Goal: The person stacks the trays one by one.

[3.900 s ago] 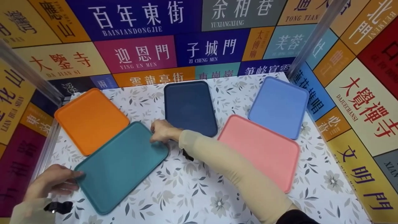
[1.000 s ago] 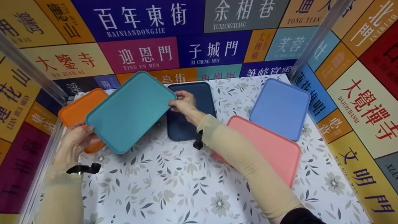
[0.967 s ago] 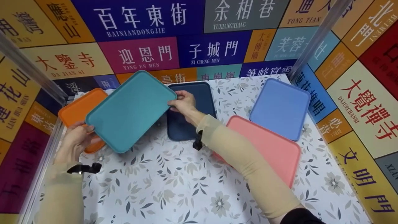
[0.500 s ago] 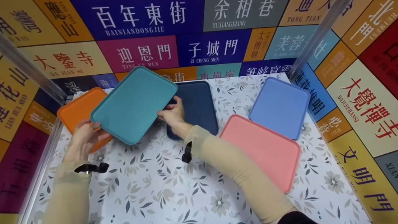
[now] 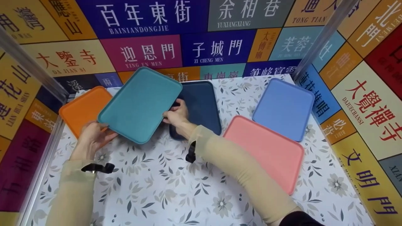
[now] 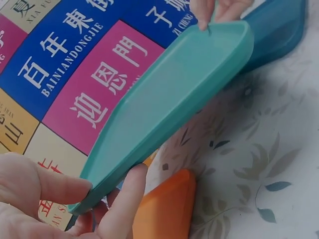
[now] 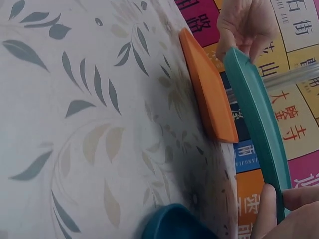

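A teal rectangular tray (image 5: 141,105) is held in the air, tilted, over the orange tray (image 5: 83,108) and part of the navy tray (image 5: 201,106). My left hand (image 5: 92,135) pinches its near left corner, thumb on the rim and fingers beneath, as the left wrist view shows. On its right edge my right hand (image 5: 178,116) grips the rim between thumb and fingers. In the right wrist view the teal tray (image 7: 259,119) is seen edge-on, apart from the tabletop. Its underside is mostly hidden in the head view.
A pink tray (image 5: 267,150) lies at the right, partly under my right forearm. Behind it rests a periwinkle blue tray (image 5: 284,108). The table has a floral white cover (image 5: 150,188). Printed panels with lettering (image 5: 216,48) and clear corner posts (image 5: 326,37) enclose the back and sides.
The teal tray was lifted off the table and carried back over the orange tray. In the last second it shifted slightly right, and my right hand moved down along its edge.
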A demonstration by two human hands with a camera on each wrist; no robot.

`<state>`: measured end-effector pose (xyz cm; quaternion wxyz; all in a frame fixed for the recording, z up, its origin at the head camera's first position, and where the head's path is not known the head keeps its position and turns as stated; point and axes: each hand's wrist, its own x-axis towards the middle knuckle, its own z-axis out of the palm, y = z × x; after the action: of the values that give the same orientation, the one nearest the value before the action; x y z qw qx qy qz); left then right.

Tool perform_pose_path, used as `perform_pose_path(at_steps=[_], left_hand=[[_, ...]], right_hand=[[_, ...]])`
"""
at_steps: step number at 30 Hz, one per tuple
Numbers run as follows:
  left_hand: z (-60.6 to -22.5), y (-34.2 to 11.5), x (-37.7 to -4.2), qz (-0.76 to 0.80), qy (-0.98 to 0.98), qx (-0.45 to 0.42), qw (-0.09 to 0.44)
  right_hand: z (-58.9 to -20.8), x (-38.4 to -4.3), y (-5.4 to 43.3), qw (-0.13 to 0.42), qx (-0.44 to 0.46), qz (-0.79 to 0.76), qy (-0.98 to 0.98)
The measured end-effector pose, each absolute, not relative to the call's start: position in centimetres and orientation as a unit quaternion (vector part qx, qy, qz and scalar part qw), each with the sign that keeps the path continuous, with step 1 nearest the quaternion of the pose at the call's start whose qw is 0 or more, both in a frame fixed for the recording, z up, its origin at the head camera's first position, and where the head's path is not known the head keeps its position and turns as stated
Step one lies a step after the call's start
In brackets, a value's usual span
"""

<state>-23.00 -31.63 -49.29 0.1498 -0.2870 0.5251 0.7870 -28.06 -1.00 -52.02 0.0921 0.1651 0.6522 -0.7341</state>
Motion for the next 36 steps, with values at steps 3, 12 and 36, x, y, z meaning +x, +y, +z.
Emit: perform_pose_path(at_steps=[3,12,36], left_hand=[[-49.0,-31.7,-23.7,0.748,0.579,-0.28,0.164],[-47.6,-31.7,-25.6,0.576,0.76,-0.192,0.233],[-46.5,-26.4,-29.3,0.523,0.795,-0.114,0.285]], right_hand=[[-51.8,-28.5,-0.5,0.095,0.164,-0.73,0.656],[-51.4,-30.0,2.7,0.151,0.122,-0.703,0.684],[-49.5,-32.9,10.0,0.234,0.044,-0.637,0.733]])
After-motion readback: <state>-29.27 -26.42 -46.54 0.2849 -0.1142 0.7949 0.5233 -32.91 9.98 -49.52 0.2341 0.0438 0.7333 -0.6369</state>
